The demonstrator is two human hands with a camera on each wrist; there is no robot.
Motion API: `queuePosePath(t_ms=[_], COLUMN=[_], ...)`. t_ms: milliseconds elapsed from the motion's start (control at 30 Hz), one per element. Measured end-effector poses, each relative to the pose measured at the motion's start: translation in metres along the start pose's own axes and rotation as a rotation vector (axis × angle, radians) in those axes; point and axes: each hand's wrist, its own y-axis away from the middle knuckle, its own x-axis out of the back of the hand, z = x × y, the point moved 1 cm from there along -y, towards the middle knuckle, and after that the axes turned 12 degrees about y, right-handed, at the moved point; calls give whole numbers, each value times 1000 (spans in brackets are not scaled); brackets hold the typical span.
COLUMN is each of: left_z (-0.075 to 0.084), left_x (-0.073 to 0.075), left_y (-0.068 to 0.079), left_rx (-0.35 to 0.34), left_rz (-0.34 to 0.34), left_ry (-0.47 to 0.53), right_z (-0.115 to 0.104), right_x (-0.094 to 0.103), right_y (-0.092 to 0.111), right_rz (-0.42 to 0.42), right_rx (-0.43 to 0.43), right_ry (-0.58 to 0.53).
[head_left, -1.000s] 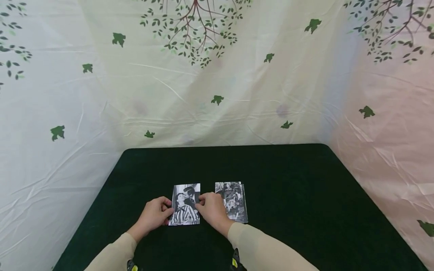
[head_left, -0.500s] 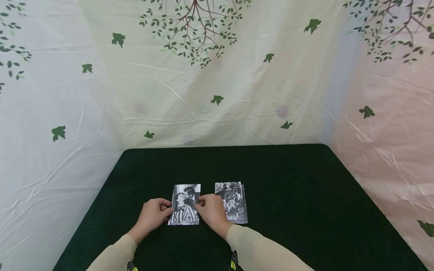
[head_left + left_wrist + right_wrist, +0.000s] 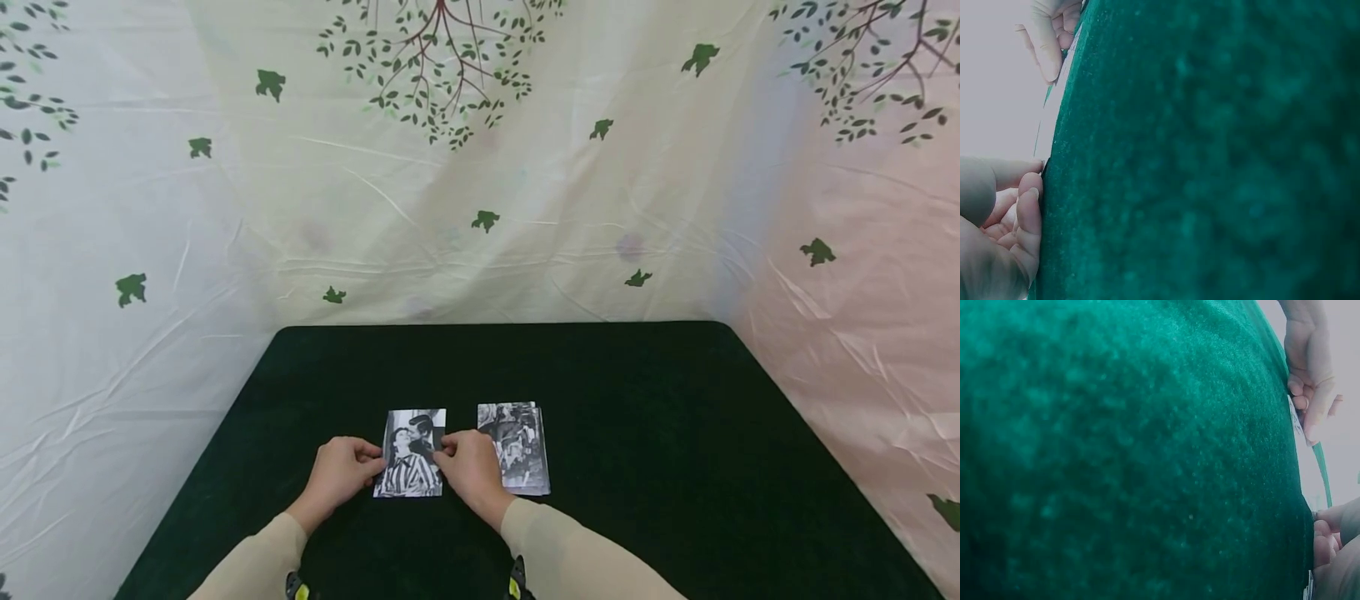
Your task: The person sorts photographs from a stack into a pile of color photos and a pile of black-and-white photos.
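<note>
A black-and-white photo card (image 3: 411, 467), showing two figures, one in stripes, lies between my hands in the head view. My left hand (image 3: 339, 473) pinches its left edge between thumb and fingers. On the opposite edge, my right hand (image 3: 474, 475) pinches the card the same way. Seen almost edge-on in the left wrist view, the photo card (image 3: 1055, 119) spans from one hand to the other, close over the cloth. Beside the right hand sits a small stack of similar photo cards (image 3: 521, 454), slightly uneven, its left side partly covered by that hand.
A dark green velvety cloth covers the table (image 3: 637, 417). Behind and at both sides hangs a pale curtain (image 3: 420, 192) printed with branches and green leaf or bird shapes. Dark wrist straps with yellow show at both sleeves.
Both hands keep their hold on the photo card, which has hardly moved. The head view has shifted slightly. The stack stays where it was.
</note>
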Motion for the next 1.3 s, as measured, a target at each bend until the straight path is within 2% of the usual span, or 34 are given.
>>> queuePosePath(t_ms=[300,467,567,700,867,1000,1167,1300], left_z=[2,4,9,22,45,61,73,77], left_x=[2,6,8,3,-13,-34,-64,-87], left_y=[4,6,8,12,17,16,9,4], left_rx=[15,13,2,-29,-63,-67,-71,-99], left_rz=[4,0,6,11,-28,-72,-124,-122], left_ry=[5,18,29,68,130,185,254,239], right_z=[-1,-2,0,9,39,73,106,123], right_x=[-1,3,12,35,72,92,102,101], right_y=[0,-1,1,4,4,1,1,3], right_rz=[6,-30,-44,-57,-2,55,-4,-40], right_rx=[-6,46,87,73,-22,-116,-224,-263], right_ry=[18,11,-9,-66,-100,-135,-237,-276])
